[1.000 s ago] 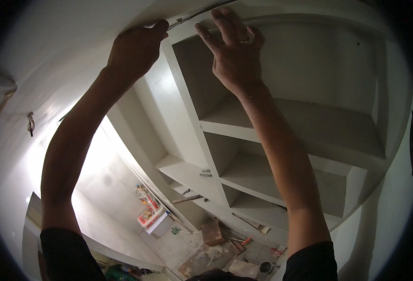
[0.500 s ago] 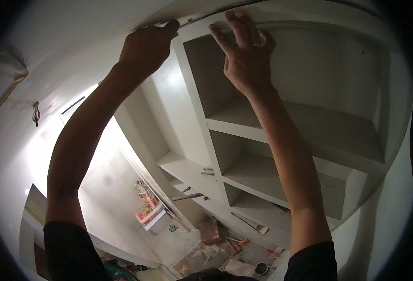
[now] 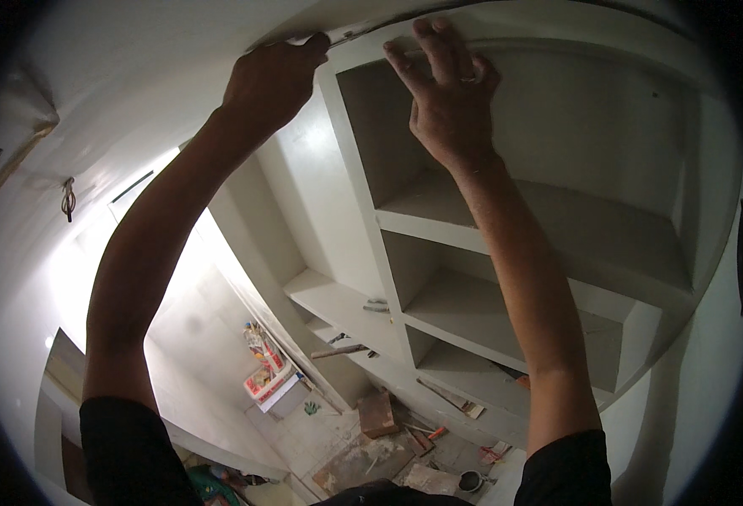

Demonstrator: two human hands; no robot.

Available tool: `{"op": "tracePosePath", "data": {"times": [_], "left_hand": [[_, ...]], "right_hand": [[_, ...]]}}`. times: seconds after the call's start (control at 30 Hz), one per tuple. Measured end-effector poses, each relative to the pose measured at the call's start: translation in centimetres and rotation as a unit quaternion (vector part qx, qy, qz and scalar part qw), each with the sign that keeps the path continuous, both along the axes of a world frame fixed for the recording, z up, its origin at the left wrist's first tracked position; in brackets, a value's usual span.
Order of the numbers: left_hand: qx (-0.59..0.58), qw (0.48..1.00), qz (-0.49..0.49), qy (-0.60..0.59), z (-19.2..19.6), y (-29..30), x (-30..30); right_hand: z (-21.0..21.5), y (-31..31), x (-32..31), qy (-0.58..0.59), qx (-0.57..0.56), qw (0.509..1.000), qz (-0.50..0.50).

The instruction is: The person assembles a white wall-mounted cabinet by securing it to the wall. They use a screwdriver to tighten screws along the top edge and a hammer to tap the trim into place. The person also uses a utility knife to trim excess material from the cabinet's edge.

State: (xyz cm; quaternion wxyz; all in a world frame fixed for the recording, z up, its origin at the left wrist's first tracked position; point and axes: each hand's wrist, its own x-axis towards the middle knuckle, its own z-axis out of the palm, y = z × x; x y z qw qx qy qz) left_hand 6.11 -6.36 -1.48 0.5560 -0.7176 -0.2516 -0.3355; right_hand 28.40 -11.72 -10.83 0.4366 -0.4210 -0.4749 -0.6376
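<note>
Both arms reach up to the top of a pale built-in shelf unit (image 3: 439, 221), where it meets the ceiling (image 3: 161, 59). My left hand (image 3: 272, 84) is closed at the seam beside the unit's upper left corner. Whatever its fingers hold is hidden behind the hand. A dark gap (image 3: 388, 21) runs along the seam to the right of it. My right hand (image 3: 454, 105) has its fingers apart, with fingertips resting against the top rail (image 3: 540, 29) of the unit. Nothing shows in its grip.
Lower shelves carry a long-handled tool (image 3: 338, 351) and small metal pieces (image 3: 376, 305). On the floor lie a brown box (image 3: 376, 415), an orange-handled tool (image 3: 437, 433) and a dark round container (image 3: 470, 481). A white-and-red tub (image 3: 268, 379) stands by the left wall. Wires (image 3: 68, 201) hang from the ceiling.
The view has shifted slightly, so the unit and both hands sit a little farther right. Against the unit, the hands keep nearly the same places and poses.
</note>
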Motion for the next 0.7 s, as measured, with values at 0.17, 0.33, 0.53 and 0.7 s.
{"op": "tracePosePath", "data": {"times": [0.17, 0.33, 0.53, 0.7], "left_hand": [[-0.015, 1.0, 0.009, -0.001, -0.3, 0.1, -0.9], [-0.018, 1.0, 0.0, -0.004, -0.5, 0.2, -0.5], [-0.041, 0.999, 0.013, -0.014, -0.5, -0.1, -0.1], [-0.022, 1.0, 0.02, -0.005, -0.7, -0.7, -1.3]], "right_hand": [[-0.2, 0.1, -0.3, 0.011, -0.013, 1.0, -0.005], [-0.2, 0.2, -0.7, 0.018, -0.008, 0.999, 0.025], [0.0, 0.2, 0.5, -0.008, 0.005, 1.0, -0.004], [0.2, -0.3, -0.1, -0.01, -0.014, 0.999, 0.039]]}}
